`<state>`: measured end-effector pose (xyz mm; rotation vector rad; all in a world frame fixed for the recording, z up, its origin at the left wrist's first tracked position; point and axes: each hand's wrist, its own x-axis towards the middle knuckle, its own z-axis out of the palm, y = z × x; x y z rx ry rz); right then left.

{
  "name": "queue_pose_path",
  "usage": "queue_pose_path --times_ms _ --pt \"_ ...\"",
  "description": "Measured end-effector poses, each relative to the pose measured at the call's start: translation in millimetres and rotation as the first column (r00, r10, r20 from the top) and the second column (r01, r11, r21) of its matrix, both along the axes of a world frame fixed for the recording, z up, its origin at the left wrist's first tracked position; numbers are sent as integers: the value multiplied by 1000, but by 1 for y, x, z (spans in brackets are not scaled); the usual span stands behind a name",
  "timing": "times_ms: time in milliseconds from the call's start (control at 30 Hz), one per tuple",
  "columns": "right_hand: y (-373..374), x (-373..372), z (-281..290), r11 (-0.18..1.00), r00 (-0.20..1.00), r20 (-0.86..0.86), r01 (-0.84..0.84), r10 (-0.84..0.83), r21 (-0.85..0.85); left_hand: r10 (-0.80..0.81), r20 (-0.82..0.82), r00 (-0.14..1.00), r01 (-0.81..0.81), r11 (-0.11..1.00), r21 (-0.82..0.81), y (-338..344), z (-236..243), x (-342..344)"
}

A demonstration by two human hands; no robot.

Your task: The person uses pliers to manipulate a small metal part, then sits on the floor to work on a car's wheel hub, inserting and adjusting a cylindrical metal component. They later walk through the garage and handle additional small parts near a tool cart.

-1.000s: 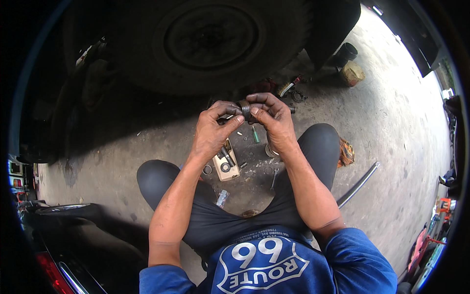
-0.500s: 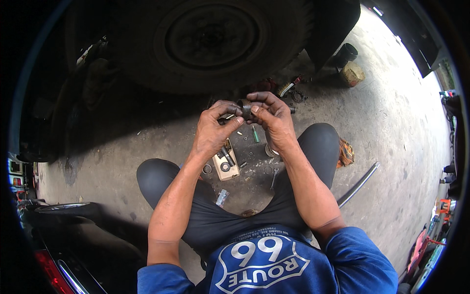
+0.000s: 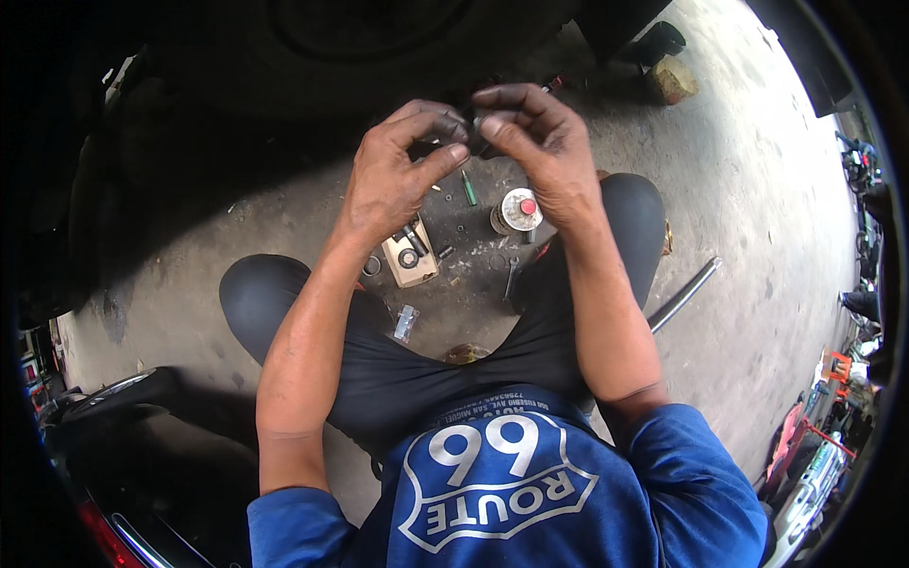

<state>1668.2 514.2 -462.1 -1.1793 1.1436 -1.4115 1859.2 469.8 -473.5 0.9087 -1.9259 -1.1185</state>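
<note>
Both my hands are raised together before the shadowed wheel. My right hand (image 3: pixel 544 156) is closed on a small dark metal part (image 3: pixel 480 133), blurred and mostly hidden by fingers. Facing it, my left hand (image 3: pixel 398 175) has curled fingers and thumb beside that part; what they grip is unclear. Below them lie a green screwdriver (image 3: pixel 470 193), a shallow cardboard box (image 3: pixel 422 274) with black cylindrical parts, and a round white tin with a red cap (image 3: pixel 514 220). A wrench (image 3: pixel 511 276) and small rings rest on the concrete between my legs.
A large wheel (image 3: pixel 360 38) fills the upper view in shade. A yellowish container (image 3: pixel 674 83) and black bucket (image 3: pixel 660 43) stand upper right. A metal bar (image 3: pixel 686 293) lies by my right knee. A dark vehicle (image 3: pixel 142 445) is lower left, clutter along the far right.
Both hands appear higher and slightly wider apart, the dark part now less visible. The whole scene has shifted upward in view, and more of the red-capped tin shows.
</note>
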Motion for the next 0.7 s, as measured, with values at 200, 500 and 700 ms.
queue_pose_path --times_ms 200,500,700 --pt "-21 9 -98 951 759 -642 108 108 289 225 -490 842 -1 909 416 -26 12 -3" --pt "112 -9 -453 782 -333 -709 214 621 585 359 -731 580 265 765 587 -38 25 44" --pt "116 -18 -440 747 317 -872 454 373 485 588 -702 402 125 724 679 -42 33 60"
